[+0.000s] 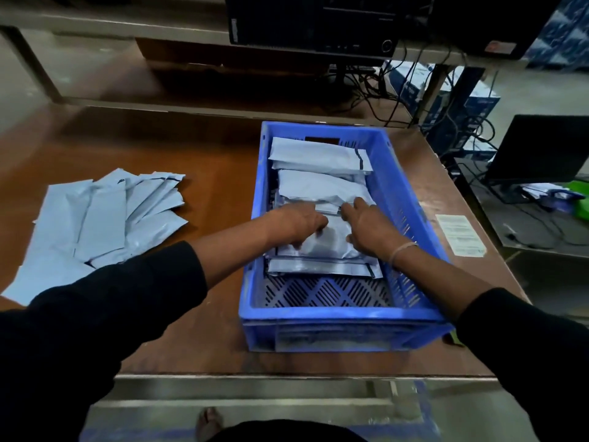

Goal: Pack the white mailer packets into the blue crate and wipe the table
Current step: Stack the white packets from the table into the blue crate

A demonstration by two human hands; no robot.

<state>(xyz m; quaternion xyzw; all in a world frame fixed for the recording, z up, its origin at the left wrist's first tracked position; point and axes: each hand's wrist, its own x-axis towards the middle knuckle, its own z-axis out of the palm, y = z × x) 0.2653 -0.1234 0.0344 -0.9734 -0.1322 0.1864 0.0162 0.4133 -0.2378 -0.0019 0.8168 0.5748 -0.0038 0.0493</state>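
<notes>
A blue crate (344,317) stands on the brown table (191,330), right of centre. Inside it lie several filled white mailer packets (318,157), stacked from the far end toward the middle. Both my hands are inside the crate on the nearest packet (331,242). My left hand (299,223) rests on its left part with fingers bent over the top. My right hand (366,226) lies on its right part, fingers reaching to the packet's far edge. Whether either hand grips the packet is unclear. A loose pile of flat white mailers (95,221) lies on the table at the left.
A paper label (460,236) lies on the table right of the crate. Behind the table runs a shelf with a black computer case (312,23) and tangled cables (389,90). A laptop (541,148) sits on a lower surface at the right.
</notes>
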